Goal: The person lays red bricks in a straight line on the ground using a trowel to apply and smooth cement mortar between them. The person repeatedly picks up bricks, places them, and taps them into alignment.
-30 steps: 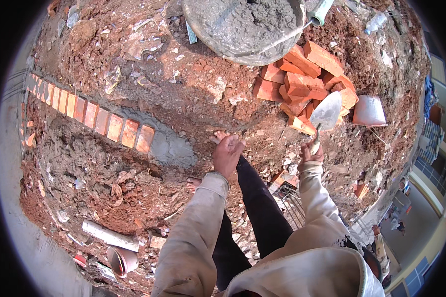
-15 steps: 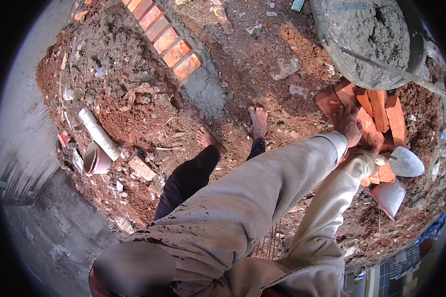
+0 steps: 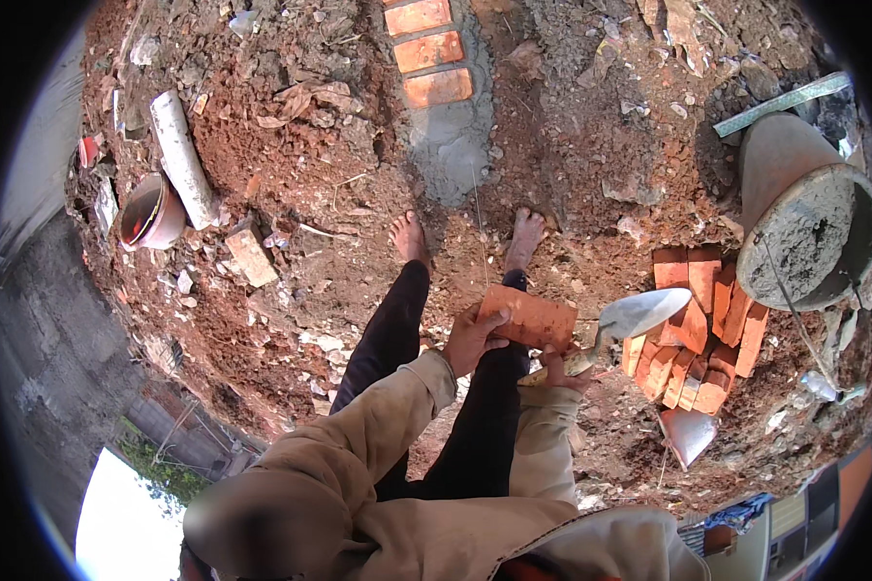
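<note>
Head view. Left hand clamped on 1 red brick, held level above the knees, clear of the ground. Right hand closed around the handle of a trowel, blade pointing right, bare of mortar as far as shows.

Progress, judged: a brick row with 3 bricks showing lies at the top edge of the dirt ground, and a grey mortar bed runs on from it, uncovered. The held brick is not yet laid.

A brick stack lies right of the feet; a bucket of mortar stands near the right edge. A white pipe lies upper left. No packages, labels or signs show.
</note>
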Motion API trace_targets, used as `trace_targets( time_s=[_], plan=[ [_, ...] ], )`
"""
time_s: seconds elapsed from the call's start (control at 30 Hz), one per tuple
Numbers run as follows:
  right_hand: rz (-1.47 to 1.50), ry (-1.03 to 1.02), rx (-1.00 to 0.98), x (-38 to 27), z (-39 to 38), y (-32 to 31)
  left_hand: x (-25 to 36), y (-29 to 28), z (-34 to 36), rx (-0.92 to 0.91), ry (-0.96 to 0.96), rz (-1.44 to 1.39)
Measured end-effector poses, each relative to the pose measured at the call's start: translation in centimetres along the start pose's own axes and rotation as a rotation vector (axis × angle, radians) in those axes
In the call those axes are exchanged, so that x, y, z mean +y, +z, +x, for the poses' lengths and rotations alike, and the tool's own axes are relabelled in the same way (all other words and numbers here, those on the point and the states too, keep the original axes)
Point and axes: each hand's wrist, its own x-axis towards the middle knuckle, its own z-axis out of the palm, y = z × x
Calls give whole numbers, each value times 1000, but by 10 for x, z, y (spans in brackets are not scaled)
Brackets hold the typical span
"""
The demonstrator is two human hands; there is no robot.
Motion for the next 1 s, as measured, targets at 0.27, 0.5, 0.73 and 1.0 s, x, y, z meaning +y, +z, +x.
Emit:
trace_targets(
  time_s=[0.27,0.5,0.73,1.0],
  plan=[
    [-1323,-158,-444,6,86,108,79,-189,14,551,443,-140],
    [-1806,-469,-251,169,255,173,81,-224,-1,650,533,-213],
    [-2050,-164,-292,164,163,275,23,-244,0,672,429,-364],
    [-2205,-432,-312,212,259,214,22,-244,4,633,390,-318]
  ],
)
